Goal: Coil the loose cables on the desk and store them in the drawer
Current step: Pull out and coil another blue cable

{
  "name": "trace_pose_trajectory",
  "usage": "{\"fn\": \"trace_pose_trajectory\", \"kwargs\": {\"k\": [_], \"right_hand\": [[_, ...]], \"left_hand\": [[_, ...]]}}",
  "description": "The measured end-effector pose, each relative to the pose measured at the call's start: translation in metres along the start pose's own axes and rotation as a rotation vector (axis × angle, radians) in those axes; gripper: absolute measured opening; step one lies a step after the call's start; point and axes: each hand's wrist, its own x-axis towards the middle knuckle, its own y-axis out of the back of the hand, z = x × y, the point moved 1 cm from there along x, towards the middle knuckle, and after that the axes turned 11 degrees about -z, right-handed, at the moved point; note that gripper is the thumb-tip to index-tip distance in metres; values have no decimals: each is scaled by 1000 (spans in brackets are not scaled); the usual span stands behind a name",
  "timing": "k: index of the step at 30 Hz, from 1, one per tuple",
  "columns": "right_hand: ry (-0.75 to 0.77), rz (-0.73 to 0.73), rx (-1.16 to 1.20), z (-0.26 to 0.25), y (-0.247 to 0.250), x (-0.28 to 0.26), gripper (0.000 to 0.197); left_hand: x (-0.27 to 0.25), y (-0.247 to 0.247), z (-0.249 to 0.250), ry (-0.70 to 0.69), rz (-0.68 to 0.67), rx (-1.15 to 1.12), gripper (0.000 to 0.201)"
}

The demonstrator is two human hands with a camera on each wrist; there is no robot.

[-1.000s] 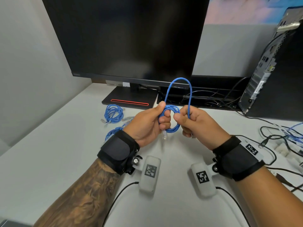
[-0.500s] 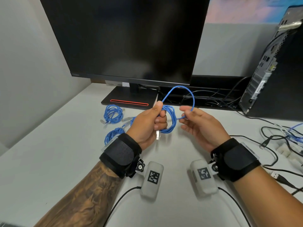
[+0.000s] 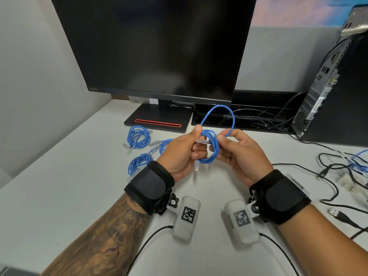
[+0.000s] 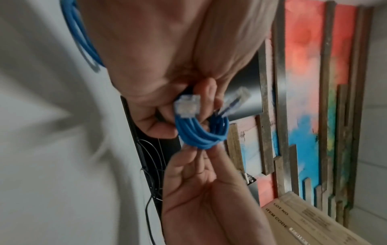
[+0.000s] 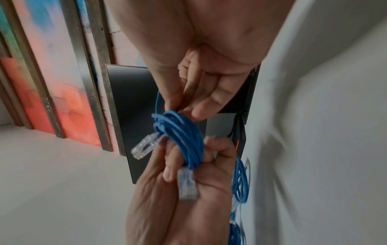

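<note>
Cable (image 3: 209, 150) coiled, held mid-air above desk (image 3: 59, 176). My left hand (image 3: 183, 154) grips the coil to fix it; right hand (image 3: 237, 152) pinches the last loop at 12 o'clock, likely for wrapping. Finished coils (image 3: 138, 136) at 9 o'clock.

the left hand (image 3: 182, 154) and right hand (image 3: 242, 154) meet above the middle of the pale grey desk (image 3: 59, 192), with the coiled blue network cable (image 3: 211, 148) held between them (one loop stands up behind the hands). three more small coils of blue cable (image 3: 138, 136) lie on the desk to the left of the hands, before the flat black monitor base (image 3: 159, 119), and the wide black monitor (image 3: 159, 46) stands behind. the black computer tower (image 3: 336, 82) stands at the right rear, with a tangle of loose black cables (image 3: 338, 180) on the desk before it.
</note>
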Motion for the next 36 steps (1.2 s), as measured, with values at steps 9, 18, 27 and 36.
{"fn": "trace_pose_trajectory", "kwargs": {"k": [9, 18, 27, 36], "right_hand": [[10, -59, -155, 0, -12, -3, 83], [60, 57, -167, -9, -2, -2, 15], [-37, -126, 105, -26, 0, -3, 26], [178, 202, -121, -48, 37, 0, 26]], "left_hand": [[2, -3, -5, -14, 47, 257, 44], [-3, -9, 1, 61, -100, 363, 30], [-4, -8, 1, 35, -37, 440, 35], [0, -5, 2, 270, 26, 548, 47]]}}
